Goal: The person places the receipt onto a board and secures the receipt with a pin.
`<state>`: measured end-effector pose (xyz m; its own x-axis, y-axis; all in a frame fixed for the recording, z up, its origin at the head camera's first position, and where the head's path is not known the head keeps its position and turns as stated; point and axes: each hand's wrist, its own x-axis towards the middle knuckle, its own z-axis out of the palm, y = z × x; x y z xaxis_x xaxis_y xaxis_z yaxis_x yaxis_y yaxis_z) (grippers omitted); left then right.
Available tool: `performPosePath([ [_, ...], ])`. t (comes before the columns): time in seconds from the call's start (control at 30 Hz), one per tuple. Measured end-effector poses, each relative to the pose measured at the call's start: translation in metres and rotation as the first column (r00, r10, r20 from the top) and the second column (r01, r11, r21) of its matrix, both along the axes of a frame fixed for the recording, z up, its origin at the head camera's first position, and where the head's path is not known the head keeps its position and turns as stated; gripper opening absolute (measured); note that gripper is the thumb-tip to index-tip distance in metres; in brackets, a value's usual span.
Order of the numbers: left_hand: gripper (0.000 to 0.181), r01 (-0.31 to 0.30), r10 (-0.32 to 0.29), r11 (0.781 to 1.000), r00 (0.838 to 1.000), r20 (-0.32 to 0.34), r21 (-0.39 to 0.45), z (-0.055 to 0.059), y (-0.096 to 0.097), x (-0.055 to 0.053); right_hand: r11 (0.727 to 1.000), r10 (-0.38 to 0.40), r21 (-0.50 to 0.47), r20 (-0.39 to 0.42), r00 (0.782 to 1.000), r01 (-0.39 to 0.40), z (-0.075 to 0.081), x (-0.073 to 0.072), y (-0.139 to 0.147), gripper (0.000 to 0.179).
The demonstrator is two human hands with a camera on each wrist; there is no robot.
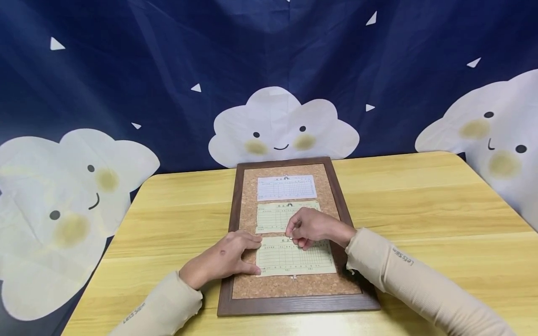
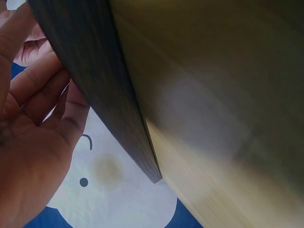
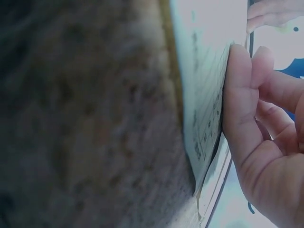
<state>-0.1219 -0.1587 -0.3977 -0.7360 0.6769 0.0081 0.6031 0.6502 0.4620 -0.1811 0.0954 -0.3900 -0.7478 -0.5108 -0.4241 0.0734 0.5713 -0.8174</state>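
A cork board (image 1: 275, 290) in a dark brown wooden frame lies on the table, with three printed paper forms in a column. My left hand (image 1: 229, 256) reaches over the frame's left side, thumb and fingertips at the left edge of the lowest, pale green form (image 1: 273, 259). At that form's top edge, my right hand (image 1: 313, 226) pinches a small, shiny push pin (image 1: 290, 238) between thumb and forefinger, its fingers partly covering it. Above are a second pale green form (image 1: 269, 218), overlapped by the right hand, and a white form (image 1: 281, 189).
Shiny pins mark the tops of the white form (image 1: 286, 178) and middle form (image 1: 290, 205). Another small shiny piece (image 1: 293, 277) shows on the cork below the lowest form. The wooden table (image 1: 176, 205) extends either side, before a dark blue curtain (image 1: 176, 56) with cloud faces.
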Motion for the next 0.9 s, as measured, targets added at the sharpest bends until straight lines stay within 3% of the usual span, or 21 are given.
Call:
performPosePath([
  [0.9,0.056,-0.006,0.006,1.000,1.000,0.016,-0.002,0.0008,-0.0002,0.0013,1.000,0.007,-0.012,0.025,1.000,-0.007,-0.0014,-0.0002,0.0025,0.009],
])
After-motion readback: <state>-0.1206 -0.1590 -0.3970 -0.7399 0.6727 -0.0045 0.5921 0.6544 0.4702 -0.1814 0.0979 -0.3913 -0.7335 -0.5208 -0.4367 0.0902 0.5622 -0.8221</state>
